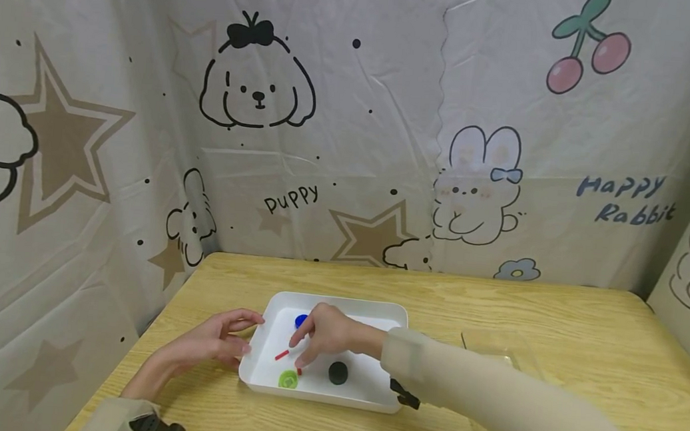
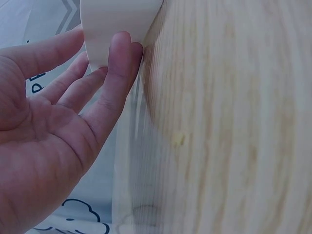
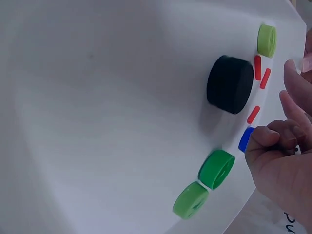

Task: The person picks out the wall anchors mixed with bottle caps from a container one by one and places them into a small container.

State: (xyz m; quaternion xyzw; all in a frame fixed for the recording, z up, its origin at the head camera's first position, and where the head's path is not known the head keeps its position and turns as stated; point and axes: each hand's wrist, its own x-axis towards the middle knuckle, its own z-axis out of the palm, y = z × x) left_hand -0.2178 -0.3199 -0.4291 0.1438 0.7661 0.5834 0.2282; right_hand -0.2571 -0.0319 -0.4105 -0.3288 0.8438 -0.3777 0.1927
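A white tray (image 1: 362, 398) lies on the table. My left hand (image 1: 216, 339) touches its left side with extended fingertips; in the left wrist view the fingers meet the tray's wall (image 2: 117, 14). My right hand (image 1: 330, 335) reaches over the tray, index finger and thumb apart, nothing visible between them. Red sticks (image 3: 265, 78) lie beneath its fingers. Around them are a blue bottle cap (image 1: 300, 321), a yellow-green cap (image 1: 288, 379) and a large black cap (image 1: 338, 373). The right hand hides a dark green cap (image 3: 216, 168) and a light green cap (image 3: 190, 200) from the head view.
A clear plastic container (image 1: 500, 350) stands on the wooden table (image 1: 589, 326) to the right of the tray, partly behind the right sleeve (image 1: 477, 385). A printed curtain (image 1: 362, 143) encloses the table's back and sides.
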